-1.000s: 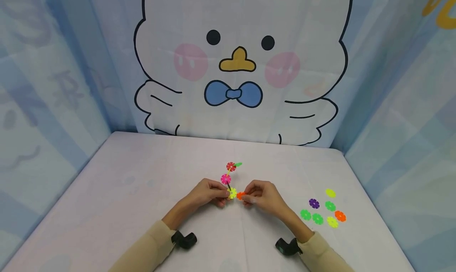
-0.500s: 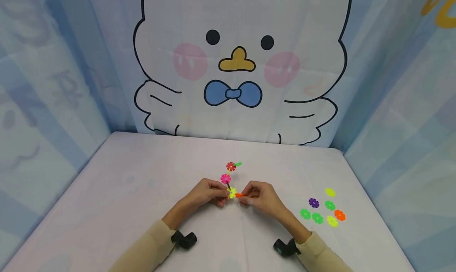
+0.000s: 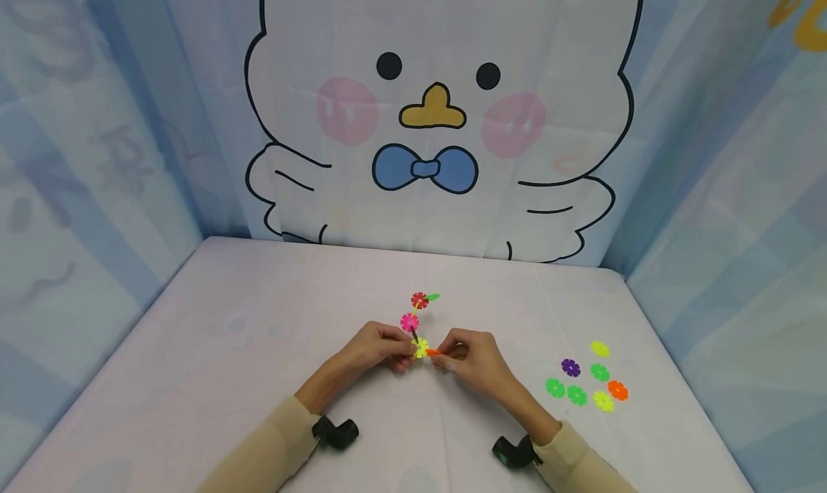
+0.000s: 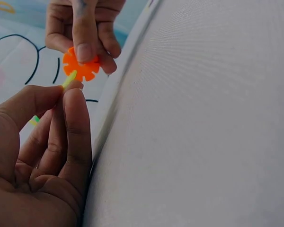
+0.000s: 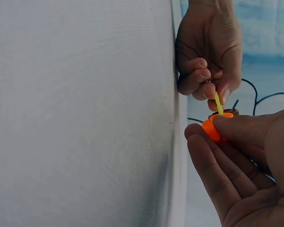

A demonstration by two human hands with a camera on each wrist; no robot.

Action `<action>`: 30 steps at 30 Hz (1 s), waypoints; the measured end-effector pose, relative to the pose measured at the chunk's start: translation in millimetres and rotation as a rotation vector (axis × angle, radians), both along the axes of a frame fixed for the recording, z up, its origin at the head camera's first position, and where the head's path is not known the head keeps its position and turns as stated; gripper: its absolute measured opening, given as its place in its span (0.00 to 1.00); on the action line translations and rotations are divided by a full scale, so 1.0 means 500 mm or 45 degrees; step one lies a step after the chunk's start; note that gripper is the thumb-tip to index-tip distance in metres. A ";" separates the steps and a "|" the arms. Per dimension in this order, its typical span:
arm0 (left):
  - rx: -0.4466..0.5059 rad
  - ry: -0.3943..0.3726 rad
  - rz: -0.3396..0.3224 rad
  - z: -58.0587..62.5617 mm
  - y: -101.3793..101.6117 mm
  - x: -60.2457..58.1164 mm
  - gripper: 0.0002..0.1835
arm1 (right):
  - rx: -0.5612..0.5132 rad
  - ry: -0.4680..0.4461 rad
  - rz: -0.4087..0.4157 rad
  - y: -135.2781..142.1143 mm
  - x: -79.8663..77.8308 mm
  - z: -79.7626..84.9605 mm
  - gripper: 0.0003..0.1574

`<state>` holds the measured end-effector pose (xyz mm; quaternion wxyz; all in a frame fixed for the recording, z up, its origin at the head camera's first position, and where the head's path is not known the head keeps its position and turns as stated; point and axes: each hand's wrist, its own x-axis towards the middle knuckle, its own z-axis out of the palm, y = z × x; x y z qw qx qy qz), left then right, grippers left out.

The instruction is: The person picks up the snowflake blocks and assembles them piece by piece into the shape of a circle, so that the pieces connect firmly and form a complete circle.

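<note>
Both forearms reach in from the near side of the table (image 3: 310, 285) and angle inward, so the hands face each other, well in from its left and right edges. The left hand (image 3: 375, 348) pinches a yellow notched disc (image 3: 421, 348) between thumb and fingers; the right hand (image 3: 474, 360) pinches an orange notched disc (image 4: 89, 71) against it. Whether their slots interlock cannot be told. From the yellow one, a chain runs toward the far edge: a dark disc (image 3: 414, 334), a pink disc (image 3: 410, 322), a red disc (image 3: 420, 301) and a green disc (image 3: 433, 297). Yellow-orange lettering (image 3: 813, 30) on the right-hand curtain is cut off and unreadable. The left wrist view shows the orange disc's face under the right thumb, whereas the head view catches it nearly edge-on. Only the head view shows the loose discs (image 3: 577, 395) near the table's right edge.
</note>
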<state>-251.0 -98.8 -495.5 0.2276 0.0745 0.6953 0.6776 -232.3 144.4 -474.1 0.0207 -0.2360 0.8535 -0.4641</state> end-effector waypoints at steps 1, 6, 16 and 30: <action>0.000 0.000 0.005 0.000 0.000 0.000 0.09 | 0.006 0.013 -0.006 -0.001 0.000 -0.001 0.08; 0.002 0.003 0.013 -0.002 0.001 -0.001 0.08 | 0.051 0.103 -0.024 -0.008 0.002 -0.002 0.08; 0.018 0.017 -0.011 -0.001 -0.003 -0.003 0.09 | 0.053 0.177 -0.033 -0.016 0.005 -0.002 0.08; 0.019 0.040 0.013 -0.001 -0.004 0.000 0.08 | 0.055 0.235 -0.030 -0.028 0.005 0.002 0.08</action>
